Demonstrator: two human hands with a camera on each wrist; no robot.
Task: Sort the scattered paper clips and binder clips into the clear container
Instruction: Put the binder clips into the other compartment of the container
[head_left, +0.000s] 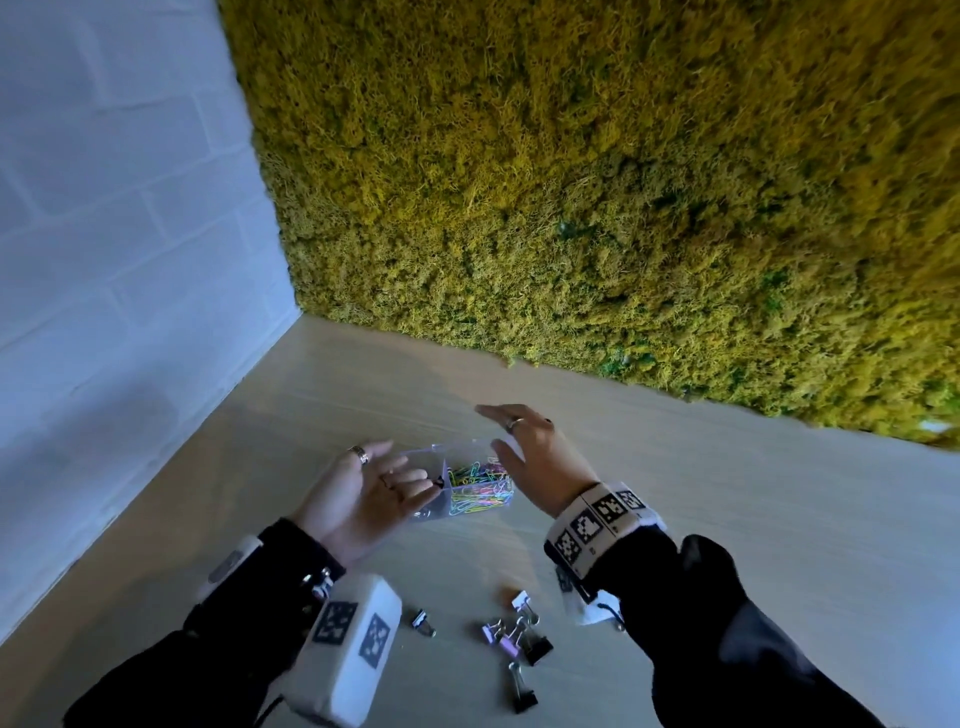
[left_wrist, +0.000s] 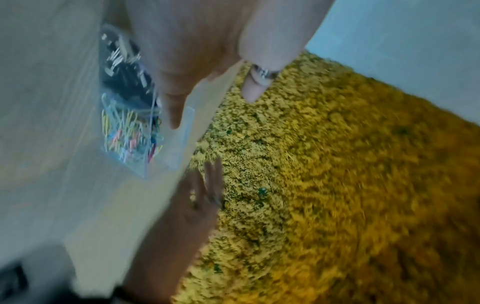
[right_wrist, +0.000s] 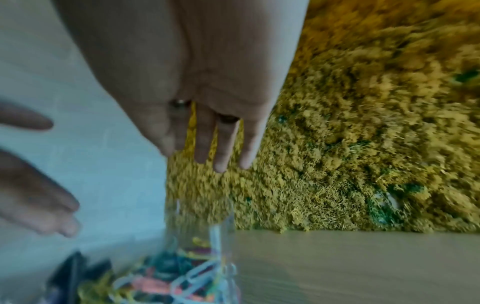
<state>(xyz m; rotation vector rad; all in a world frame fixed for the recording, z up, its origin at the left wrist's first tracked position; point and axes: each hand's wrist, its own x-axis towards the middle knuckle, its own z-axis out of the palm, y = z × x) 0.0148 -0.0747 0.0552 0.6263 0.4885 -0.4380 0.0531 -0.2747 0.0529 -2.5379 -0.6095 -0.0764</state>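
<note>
Loose binder clips (head_left: 519, 636) lie on pale table (head_left: 779, 519) below moss wall (head_left: 597, 182).

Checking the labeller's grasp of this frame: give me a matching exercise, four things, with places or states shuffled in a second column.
1. left hand
2. right hand
3. paper clips
4. binder clips

a. loose on the table, near edge
b. open, right of the clear container
c. inside the container
d. open, palm up, left of the container

Pairs: 1-d, 2-b, 3-c, 4-a
</note>
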